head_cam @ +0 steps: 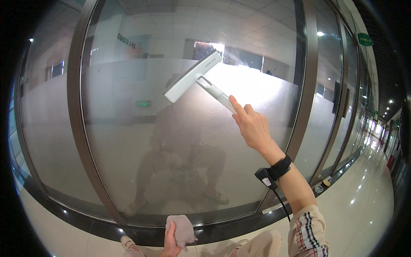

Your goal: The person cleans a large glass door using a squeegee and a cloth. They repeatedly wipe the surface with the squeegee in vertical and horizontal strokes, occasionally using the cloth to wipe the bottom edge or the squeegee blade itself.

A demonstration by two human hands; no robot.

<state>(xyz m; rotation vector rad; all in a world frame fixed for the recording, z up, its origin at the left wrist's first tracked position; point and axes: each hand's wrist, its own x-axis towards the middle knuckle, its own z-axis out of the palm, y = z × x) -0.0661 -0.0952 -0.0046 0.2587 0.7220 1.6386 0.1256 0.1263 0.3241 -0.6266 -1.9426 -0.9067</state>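
Observation:
My right hand (252,126) grips the handle of a light grey window squeegee (193,77), index finger stretched along the shaft. The squeegee's wide head lies slantwise against the large glass panel (135,154), across the upper edge of its frosted part. Wet streaks and droplets (232,59) show on the glass just right of the head's upper end. Low in the picture, my left hand (171,241) holds a folded greyish-pink cloth (181,229), thumb on top, in front of the panel's bottom edge. My reflection shows dimly in the glass.
Brown metal frame posts (77,106) flank the panel. A black stone sill (212,232) runs along its foot above pale floor tiles (350,212). At the right, a clear cup (319,188) and a yellowish round item (327,182) stand by the sill. A black cable (282,204) hangs from my wristband.

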